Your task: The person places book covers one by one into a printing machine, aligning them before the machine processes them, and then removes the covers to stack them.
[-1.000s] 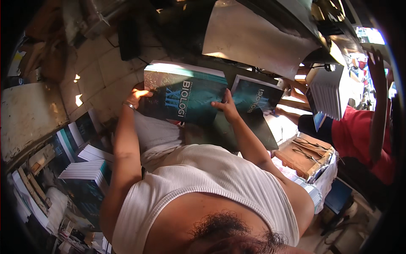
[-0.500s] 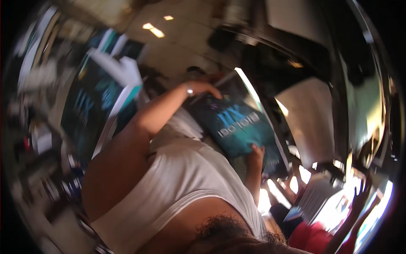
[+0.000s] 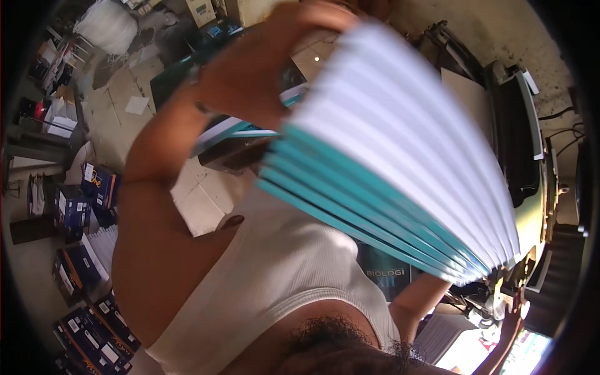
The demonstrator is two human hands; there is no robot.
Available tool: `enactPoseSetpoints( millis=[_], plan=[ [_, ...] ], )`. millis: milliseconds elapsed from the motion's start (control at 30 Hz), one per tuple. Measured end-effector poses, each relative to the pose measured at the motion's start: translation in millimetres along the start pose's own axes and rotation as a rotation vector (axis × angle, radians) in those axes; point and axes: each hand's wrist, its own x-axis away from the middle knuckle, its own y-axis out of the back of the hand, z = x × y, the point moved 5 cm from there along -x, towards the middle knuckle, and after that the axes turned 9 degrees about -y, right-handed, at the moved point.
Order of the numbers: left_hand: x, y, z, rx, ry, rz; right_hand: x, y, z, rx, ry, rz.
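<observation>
A thick stack of teal-spined books (image 3: 400,144) is held up in front of my chest, tilted, with white page edges fanned slightly. My left hand (image 3: 253,75), blurred by motion, is curled round the stack's far left end, thumb on the near side. My right forearm runs up to the stack's lower right end; the right hand's fingers are hidden behind the books. Below the stack, close to my right forearm, part of a dark teal book cover (image 3: 380,270) shows. More dark teal books (image 3: 181,78) lie beyond my left wrist.
Dark blue cartons (image 3: 87,331) and paper piles stand along the left. A dark machine (image 3: 515,125) is by the wall at right. Another person's arm (image 3: 509,322) reaches in at lower right, near a stack of paper (image 3: 445,331). A big white bundle (image 3: 107,26) sits far left.
The dark-covered books between my hands have been raised and turned, so the teal spines and page edges now face up. My left arm has lifted, and the view has swung.
</observation>
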Motion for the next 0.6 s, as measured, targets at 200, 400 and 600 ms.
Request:
enactPoseSetpoints(
  millis=[200, 400, 600],
  plan=[
    [100, 131, 33, -0.734, -0.201, -0.152, -83, -221, 129, 0.270, 0.712, 0.176],
    [273, 183, 71, -0.940, -0.154, -0.084, -83, -384, 118, 0.409, 0.827, 0.234],
    [282, 159, 58, -0.926, -0.010, 0.037, -72, -417, 97, 0.342, 0.823, 0.258]
  ],
)
